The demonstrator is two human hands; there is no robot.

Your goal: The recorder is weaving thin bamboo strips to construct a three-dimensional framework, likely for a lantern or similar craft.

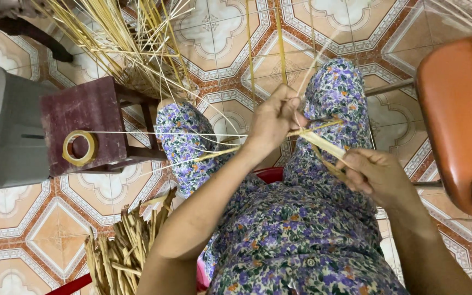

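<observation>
Left hand [271,121]: centre of scene, above the lap, pinching straw strands [323,143].
Right hand [375,176]: right of and nearer than the left hand, on the same strands.
Small table [86,117]: left of the knees.
Tape roll [78,148]: on the small table, at its near edge.
Box-shaped unit [4,128]: far left, beside the table.
Loose straw bundle [121,41]: far left, behind the table.
Dried stalk bundle [124,246]: near left, on the floor.
Stool seat [454,114]: right edge.

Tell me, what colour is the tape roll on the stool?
Yellowish tan; the tape roll shows best in the head view.
</observation>
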